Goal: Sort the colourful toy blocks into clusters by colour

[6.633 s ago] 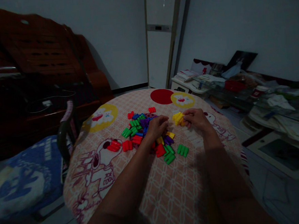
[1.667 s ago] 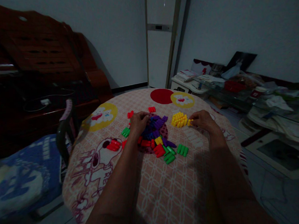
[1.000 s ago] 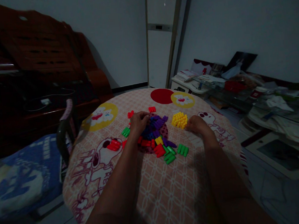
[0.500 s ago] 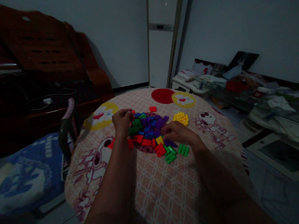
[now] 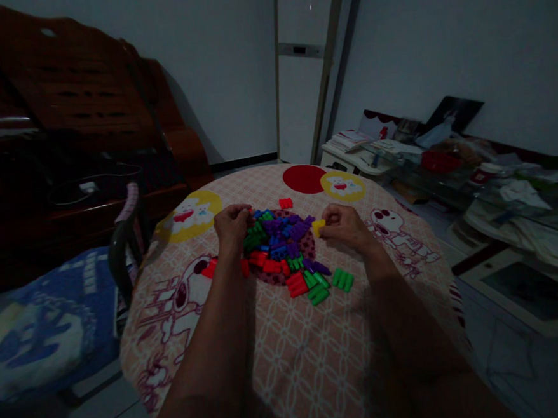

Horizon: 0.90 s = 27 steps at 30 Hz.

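A pile of plastic building blocks (image 5: 281,234) in purple, blue, green and red lies in the middle of the round table. My right hand (image 5: 349,226) pinches a yellow building block (image 5: 318,227) just right of the pile. At the pile's left edge, my left hand (image 5: 231,226) is closed, with a bit of a red building block (image 5: 251,210) showing at its fingertips. Red blocks (image 5: 297,283) and green blocks (image 5: 318,289) lie at the near side. A separate green block group (image 5: 342,279) rests to the right, and a red block (image 5: 285,203) lies behind the pile.
A patterned cloth (image 5: 308,353) covers the table. To the left stands a chair (image 5: 128,245) with a blue cushion (image 5: 62,319), with a wooden sofa (image 5: 85,108) behind it. A cluttered glass-topped cabinet (image 5: 449,178) runs along the right wall.
My right hand has lifted the yellow block from the pile's near side and carried it away and to the right, now covering the yellow cluster. My left hand has shifted slightly right.
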{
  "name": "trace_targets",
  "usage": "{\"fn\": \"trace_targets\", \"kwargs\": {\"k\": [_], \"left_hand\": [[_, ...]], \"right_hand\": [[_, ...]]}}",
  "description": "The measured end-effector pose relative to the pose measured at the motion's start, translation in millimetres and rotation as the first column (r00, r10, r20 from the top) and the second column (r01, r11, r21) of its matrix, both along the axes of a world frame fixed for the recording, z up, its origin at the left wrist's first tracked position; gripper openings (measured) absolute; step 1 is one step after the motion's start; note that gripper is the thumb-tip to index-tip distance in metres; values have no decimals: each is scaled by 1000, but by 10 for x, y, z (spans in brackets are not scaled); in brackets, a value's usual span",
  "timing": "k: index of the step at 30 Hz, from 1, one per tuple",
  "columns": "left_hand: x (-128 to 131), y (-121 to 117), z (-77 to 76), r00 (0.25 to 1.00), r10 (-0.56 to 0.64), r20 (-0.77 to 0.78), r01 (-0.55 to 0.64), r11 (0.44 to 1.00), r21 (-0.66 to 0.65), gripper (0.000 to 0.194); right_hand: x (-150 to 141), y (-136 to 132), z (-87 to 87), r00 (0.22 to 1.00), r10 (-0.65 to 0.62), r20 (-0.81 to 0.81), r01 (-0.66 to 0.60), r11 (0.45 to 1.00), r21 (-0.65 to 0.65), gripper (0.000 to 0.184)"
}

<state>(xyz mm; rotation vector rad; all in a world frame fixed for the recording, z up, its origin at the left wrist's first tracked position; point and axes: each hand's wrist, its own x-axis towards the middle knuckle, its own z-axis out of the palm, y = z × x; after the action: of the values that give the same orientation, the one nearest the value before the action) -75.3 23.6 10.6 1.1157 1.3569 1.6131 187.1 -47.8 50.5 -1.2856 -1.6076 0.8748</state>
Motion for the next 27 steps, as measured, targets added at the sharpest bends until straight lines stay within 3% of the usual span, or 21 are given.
{"fn": "trace_targets", "kwargs": {"k": [2,5,9,13,18,27], "left_hand": [[2,1,-6,1000,-4,10,3,1000,9,24],[15,4,-18,1000,-16,21,16,1000,17,23],[33,1,-25,1000,-21,4,21,1000,7,23],[36,3,-35,1000,-24,-8,24,1000,1,24],[27,33,-64,999,-31,-11,31,1000,0,23],[46,-1,-25,1000,-23,-14,23,999,-33,23]], "right_hand": [[188,19,67,985,-153,-82,154,988,0,22],[463,17,135,919,-374,-125,377,926,-1,26],[743,-23,139,854,-519,27,520,853,-53,26],[857,-20,20,798,-544,259,588,798,-135,15],[832,85,-215,788,-441,428,547,822,-158,15],[915,250,-503,856,-469,217,505,848,-162,28]]}}
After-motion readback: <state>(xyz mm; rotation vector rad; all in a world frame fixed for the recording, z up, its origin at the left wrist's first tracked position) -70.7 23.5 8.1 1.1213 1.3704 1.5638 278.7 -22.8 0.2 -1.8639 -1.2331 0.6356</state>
